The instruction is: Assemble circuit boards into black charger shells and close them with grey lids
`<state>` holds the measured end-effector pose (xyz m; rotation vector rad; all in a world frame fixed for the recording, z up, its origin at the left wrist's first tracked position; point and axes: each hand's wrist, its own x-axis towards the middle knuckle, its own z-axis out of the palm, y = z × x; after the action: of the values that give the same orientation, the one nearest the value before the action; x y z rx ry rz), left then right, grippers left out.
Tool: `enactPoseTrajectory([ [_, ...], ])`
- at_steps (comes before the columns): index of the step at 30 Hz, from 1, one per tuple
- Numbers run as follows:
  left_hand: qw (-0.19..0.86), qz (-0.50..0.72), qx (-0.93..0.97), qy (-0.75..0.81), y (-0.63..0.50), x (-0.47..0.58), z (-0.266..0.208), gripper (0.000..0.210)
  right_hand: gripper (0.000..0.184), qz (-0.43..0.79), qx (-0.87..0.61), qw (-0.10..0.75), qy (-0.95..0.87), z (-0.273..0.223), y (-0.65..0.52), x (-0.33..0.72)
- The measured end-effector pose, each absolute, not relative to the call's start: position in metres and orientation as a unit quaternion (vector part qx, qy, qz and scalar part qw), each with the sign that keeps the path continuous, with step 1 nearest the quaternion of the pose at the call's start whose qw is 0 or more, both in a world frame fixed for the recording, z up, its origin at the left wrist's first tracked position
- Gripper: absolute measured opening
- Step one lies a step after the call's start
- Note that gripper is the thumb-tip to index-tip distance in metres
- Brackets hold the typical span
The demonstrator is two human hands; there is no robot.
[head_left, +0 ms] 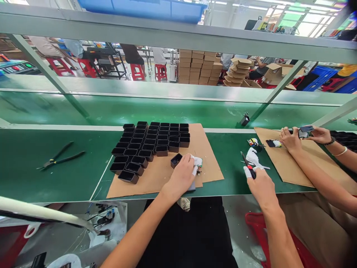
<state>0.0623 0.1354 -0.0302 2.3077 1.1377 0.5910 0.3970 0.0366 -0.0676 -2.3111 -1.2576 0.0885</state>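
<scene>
My left hand (pixel 181 173), with a white finger cot, closes around a small circuit board (pixel 198 161) that has a white part on it. Beside those fingers sits a single black plastic case (pixel 176 160), open at the top. My right hand (pixel 260 182), also wearing finger cots, grips a slim pointed tool (pixel 248 165) with a red and black handle; its exact kind is unclear. Just beyond that tool lies a crumpled white cloth or glove (pixel 252 155). Rows of similar black cases (pixel 147 141) stand on the cardboard sheet (pixel 156 173) to the left.
Long-handled pliers (pixel 63 156) lie on the green bench (pixel 96 149) at left. A co-worker's hands (pixel 292 139) hold a device over another cardboard sheet (pixel 304 167) at right. Small electronic parts (pixel 253 142) lie between us. A metal shelf beam (pixel 167 35) crosses above.
</scene>
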Motion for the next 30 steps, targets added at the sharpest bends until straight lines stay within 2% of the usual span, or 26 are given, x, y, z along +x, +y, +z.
enactPoseTrajectory([
  [4,0.272,0.154,0.878,0.362,0.161,0.072,-0.018,0.03,0.043,-0.022,-0.836,0.246,-0.489,-0.088,0.044,0.397],
  [9,0.348,0.115,0.868,0.335,0.191,0.081,-0.009,0.023,0.062,-0.069,-0.817,0.271,-0.505,-0.103,0.049,0.394],
  [13,0.441,0.165,0.818,0.331,0.199,0.081,-0.006,0.013,0.071,-0.085,-0.809,0.295,-0.502,-0.108,0.05,0.393],
  [18,0.595,0.262,0.699,0.297,0.165,0.069,0.008,0.048,0.068,-0.077,-0.794,0.315,-0.514,-0.105,0.048,0.39],
  [21,0.771,0.333,0.465,0.281,0.133,0.057,0.015,0.06,0.06,-0.066,-0.779,0.331,-0.528,-0.09,0.042,0.372],
  [23,0.825,0.36,0.334,0.279,0.114,0.051,0.017,0.062,0.049,-0.044,-0.753,0.348,-0.557,-0.073,0.037,0.347],
  [25,0.825,0.378,0.299,0.296,0.1,0.047,0.016,0.057,0.039,0.012,-0.705,0.366,-0.608,-0.051,0.031,0.314],
  [26,0.816,0.384,0.303,0.309,0.095,0.046,0.014,0.054,0.042,0.055,-0.672,0.379,-0.634,-0.04,0.029,0.296],
  [28,0.787,0.396,0.327,0.342,0.086,0.043,0.009,0.053,0.063,0.2,-0.585,0.426,-0.661,-0.02,0.028,0.261],
  [30,0.754,0.402,0.357,0.377,0.079,0.038,0.003,0.057,0.068,0.28,-0.536,0.426,-0.673,-0.008,0.031,0.232],
])
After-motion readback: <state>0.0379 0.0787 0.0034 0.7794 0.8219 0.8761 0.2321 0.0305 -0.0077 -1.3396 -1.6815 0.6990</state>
